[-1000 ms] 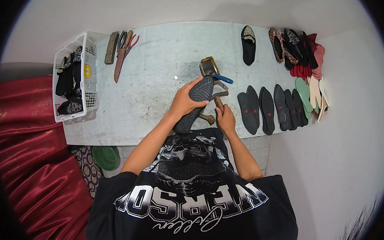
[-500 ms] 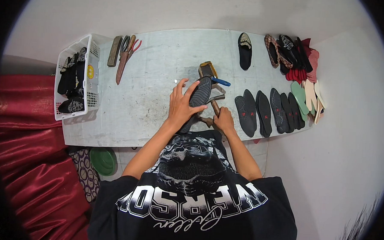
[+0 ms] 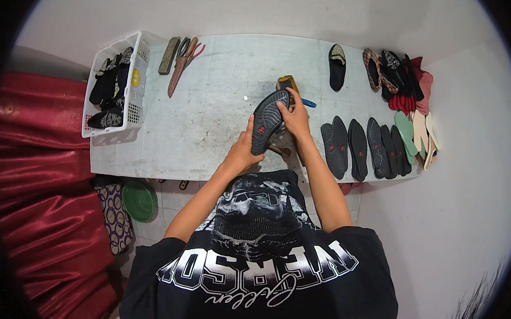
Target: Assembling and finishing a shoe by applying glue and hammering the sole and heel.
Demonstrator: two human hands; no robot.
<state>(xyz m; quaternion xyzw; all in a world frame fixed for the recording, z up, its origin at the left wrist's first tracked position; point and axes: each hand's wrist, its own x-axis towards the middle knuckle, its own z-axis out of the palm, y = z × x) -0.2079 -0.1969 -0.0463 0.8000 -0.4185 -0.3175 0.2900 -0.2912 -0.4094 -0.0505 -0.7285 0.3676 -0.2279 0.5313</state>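
A black shoe is raised above the near middle of the table, its ridged sole turned up toward me and a small red mark near the heel. My left hand grips the heel end, thumb underneath and fingers along the left edge. Around the toe end closes my right hand, thumb pressed on the sole. Beside my right wrist a hammer's wooden handle shows in part; its head is hidden. A brown, worn piece pokes out below the shoe, its kind unclear. Just beyond the toe stands a yellow-stained container with a blue-handled tool.
Several black soles lie in a row at right, with green and cream insoles past them. Finished-looking shoes sit at the far right. A white basket of shoes stands left, near scissors, red-handled pliers and a knife.
My right hand has let go of the hammer and taken the shoe's toe end. My left hand has shifted down to the heel, and the sole now faces me more fully.
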